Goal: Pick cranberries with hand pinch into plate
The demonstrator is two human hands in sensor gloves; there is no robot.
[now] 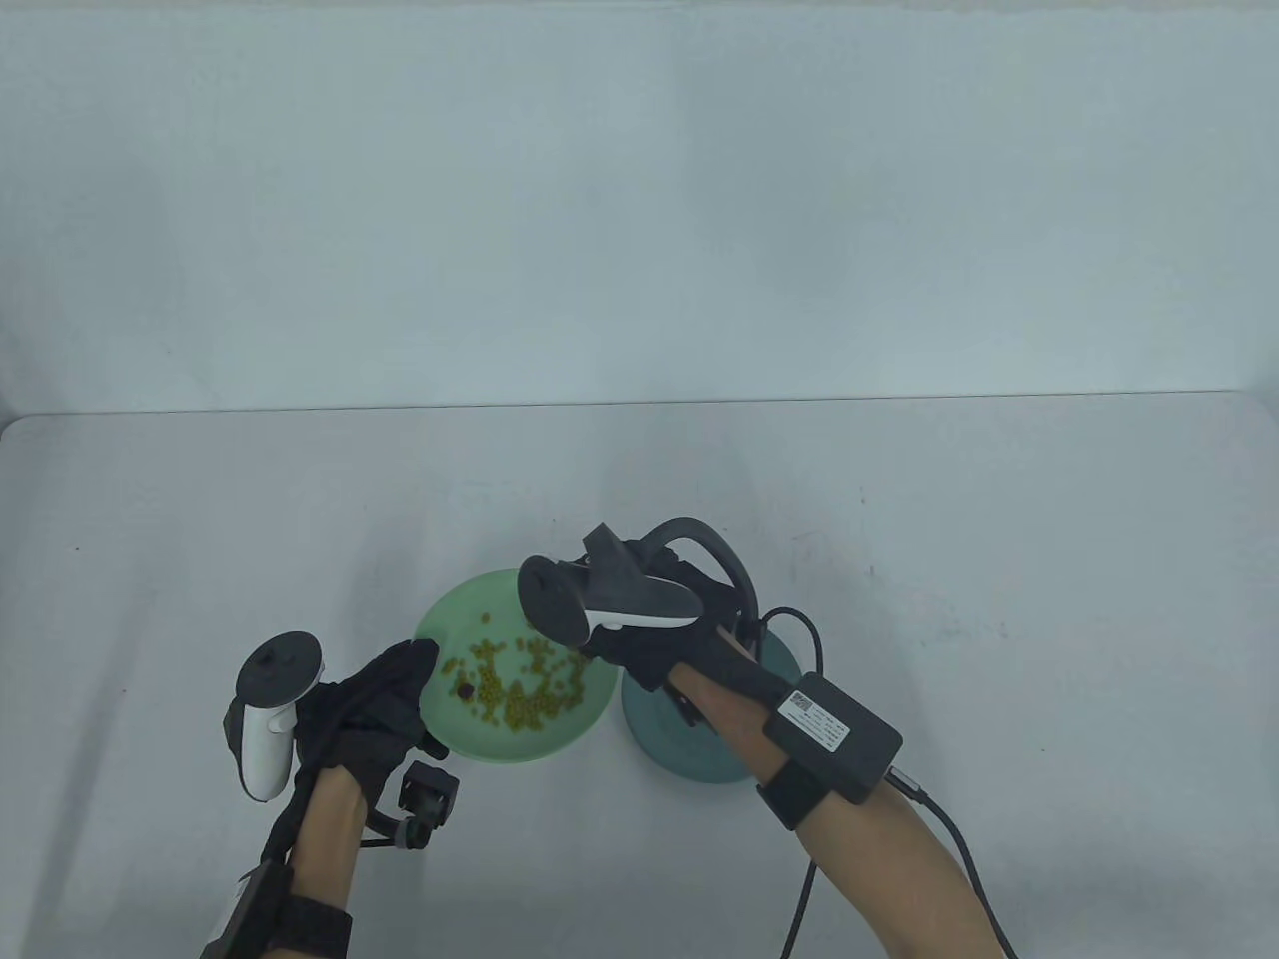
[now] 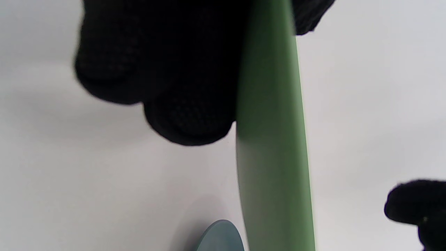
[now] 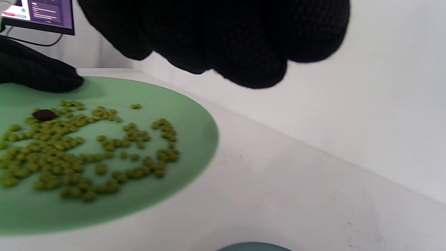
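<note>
A green plate [image 1: 440,624] holds several green peas and one dark cranberry [image 1: 465,689], also seen as the cranberry [image 3: 44,114] in the right wrist view. My left hand [image 1: 425,667] grips the plate's left rim [image 2: 275,146], fingers [image 2: 188,118] underneath and thumb on top. My right hand [image 1: 608,647] hovers over the plate's right edge, its fingers [image 3: 244,52] curled together. No cranberry shows between them. A blue-grey plate [image 1: 699,754] lies to the right, half hidden under my right forearm.
The two plates almost touch near the table's front middle. A wall rises behind the table's far edge [image 1: 639,400]. A cable [image 1: 959,849] trails from my right wrist unit. A monitor corner [image 3: 38,15] shows at the far left.
</note>
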